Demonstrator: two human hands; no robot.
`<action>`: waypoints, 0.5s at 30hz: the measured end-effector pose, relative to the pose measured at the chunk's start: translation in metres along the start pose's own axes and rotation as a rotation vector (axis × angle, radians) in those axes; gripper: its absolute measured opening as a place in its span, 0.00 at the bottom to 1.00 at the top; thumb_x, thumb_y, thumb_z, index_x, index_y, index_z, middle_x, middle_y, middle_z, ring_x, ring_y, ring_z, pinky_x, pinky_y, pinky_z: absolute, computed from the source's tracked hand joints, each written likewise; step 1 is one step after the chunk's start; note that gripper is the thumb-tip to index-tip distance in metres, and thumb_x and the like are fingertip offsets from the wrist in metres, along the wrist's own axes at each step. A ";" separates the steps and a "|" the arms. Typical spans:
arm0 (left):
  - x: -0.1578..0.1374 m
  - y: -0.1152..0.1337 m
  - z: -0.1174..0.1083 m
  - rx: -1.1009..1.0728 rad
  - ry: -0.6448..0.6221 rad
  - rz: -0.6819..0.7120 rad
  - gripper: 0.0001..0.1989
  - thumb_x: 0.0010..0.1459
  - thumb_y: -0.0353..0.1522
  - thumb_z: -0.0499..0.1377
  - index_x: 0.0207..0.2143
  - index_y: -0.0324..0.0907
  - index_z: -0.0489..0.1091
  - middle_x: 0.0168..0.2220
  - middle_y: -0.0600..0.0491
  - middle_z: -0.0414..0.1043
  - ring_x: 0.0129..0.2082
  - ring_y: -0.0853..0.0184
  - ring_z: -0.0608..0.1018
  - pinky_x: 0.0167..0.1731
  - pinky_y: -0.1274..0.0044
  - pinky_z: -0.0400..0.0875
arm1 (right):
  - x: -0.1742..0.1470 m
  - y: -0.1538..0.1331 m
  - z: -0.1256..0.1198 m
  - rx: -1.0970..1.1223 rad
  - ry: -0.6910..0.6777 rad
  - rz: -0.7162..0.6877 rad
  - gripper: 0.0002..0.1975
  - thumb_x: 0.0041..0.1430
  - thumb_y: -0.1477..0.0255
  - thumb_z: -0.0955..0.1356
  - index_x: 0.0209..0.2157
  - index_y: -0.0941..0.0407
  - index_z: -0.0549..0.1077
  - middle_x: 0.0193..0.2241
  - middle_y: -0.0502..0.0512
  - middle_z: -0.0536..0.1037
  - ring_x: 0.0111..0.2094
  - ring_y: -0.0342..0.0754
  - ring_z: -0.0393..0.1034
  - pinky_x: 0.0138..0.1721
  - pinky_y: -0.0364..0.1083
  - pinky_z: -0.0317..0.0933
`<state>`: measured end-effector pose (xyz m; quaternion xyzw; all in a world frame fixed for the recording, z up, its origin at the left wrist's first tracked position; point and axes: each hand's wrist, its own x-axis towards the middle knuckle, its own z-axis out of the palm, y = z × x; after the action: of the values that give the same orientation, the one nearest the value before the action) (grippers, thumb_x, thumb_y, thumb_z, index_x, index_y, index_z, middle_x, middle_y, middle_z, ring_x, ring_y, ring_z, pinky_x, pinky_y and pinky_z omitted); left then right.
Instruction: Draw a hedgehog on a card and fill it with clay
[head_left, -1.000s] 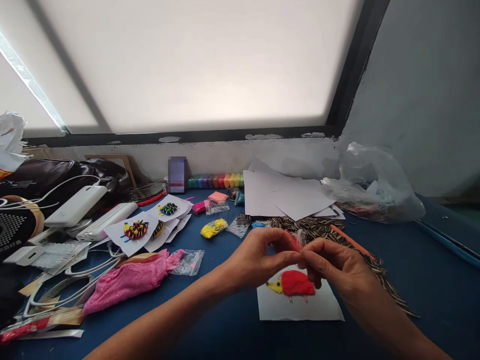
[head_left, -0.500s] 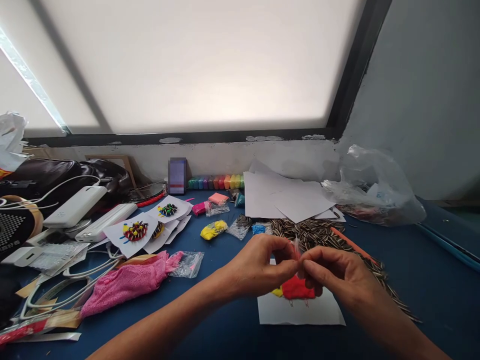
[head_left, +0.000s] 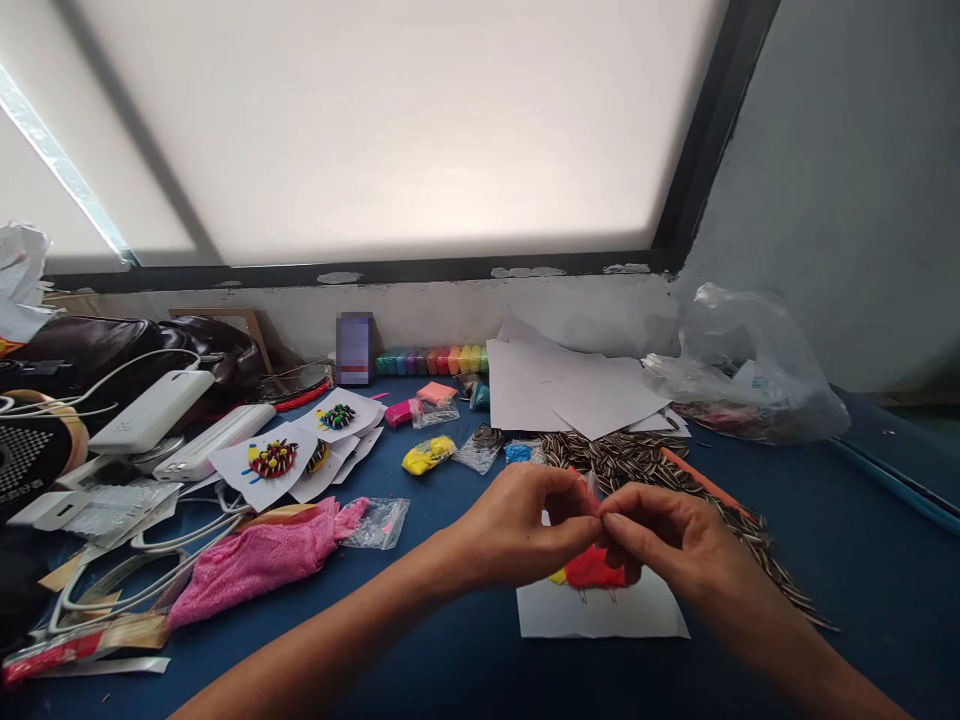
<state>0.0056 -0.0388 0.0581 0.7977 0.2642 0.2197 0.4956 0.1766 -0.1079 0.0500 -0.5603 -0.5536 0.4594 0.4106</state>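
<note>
My left hand (head_left: pixel 529 525) is closed, thumb and fingers pinched around a small clear plastic bag (head_left: pixel 592 487) with something red in it. My right hand (head_left: pixel 664 535) meets it fingertip to fingertip, also in a pinch; what lies between its fingers is too small and covered to make out. Below both hands, a white paper (head_left: pixel 600 618) lies on the table, bearing a flat red clay shape (head_left: pixel 596 570) with a yellow clay part (head_left: pixel 557 577) at its left. Thin drawn legs show under the red shape, while its upper part is hidden by my hands.
Striped sunflower seeds (head_left: pixel 600 455) are heaped behind my hands, with an orange strip (head_left: pixel 705 482) across them. White sheets (head_left: pixel 570 390) and a clear plastic bag (head_left: pixel 765 390) stand farther back. At left are a pink cloth (head_left: pixel 259 565), yellow clay (head_left: pixel 428 455) and decorated papers (head_left: pixel 270 462).
Both hands keep nearly the same pose, with the fingertips shifted slightly closer together. The view has moved a little; objects on the table stay in place.
</note>
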 end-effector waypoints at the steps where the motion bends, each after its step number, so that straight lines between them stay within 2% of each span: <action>1: 0.000 0.000 -0.001 0.002 -0.002 -0.007 0.08 0.56 0.31 0.56 0.27 0.37 0.70 0.24 0.56 0.68 0.26 0.73 0.69 0.28 0.81 0.63 | 0.000 0.001 0.000 0.013 -0.006 0.001 0.13 0.54 0.59 0.70 0.28 0.55 0.74 0.23 0.49 0.73 0.25 0.43 0.67 0.27 0.42 0.63; 7: 0.000 0.000 -0.002 -0.012 -0.031 0.024 0.12 0.59 0.36 0.56 0.28 0.37 0.71 0.26 0.54 0.70 0.27 0.72 0.69 0.28 0.80 0.63 | 0.000 0.005 0.000 0.050 -0.047 -0.014 0.12 0.54 0.59 0.71 0.28 0.54 0.75 0.22 0.48 0.72 0.25 0.41 0.64 0.27 0.41 0.61; 12: 0.000 0.002 0.000 -0.026 -0.025 0.006 0.11 0.61 0.32 0.51 0.30 0.38 0.71 0.29 0.53 0.71 0.27 0.72 0.70 0.27 0.81 0.63 | -0.002 0.000 0.002 -0.017 -0.032 -0.048 0.12 0.58 0.60 0.67 0.29 0.54 0.73 0.24 0.48 0.72 0.26 0.42 0.65 0.29 0.42 0.61; 15: 0.000 0.002 0.002 0.059 0.036 0.007 0.10 0.58 0.29 0.51 0.27 0.38 0.69 0.25 0.55 0.69 0.25 0.73 0.67 0.25 0.81 0.60 | -0.003 -0.001 0.005 -0.105 0.025 -0.069 0.12 0.59 0.61 0.66 0.28 0.54 0.70 0.23 0.47 0.70 0.26 0.43 0.64 0.28 0.42 0.61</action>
<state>0.0069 -0.0406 0.0589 0.8089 0.2764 0.2278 0.4662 0.1721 -0.1115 0.0503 -0.5674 -0.5905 0.4085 0.4031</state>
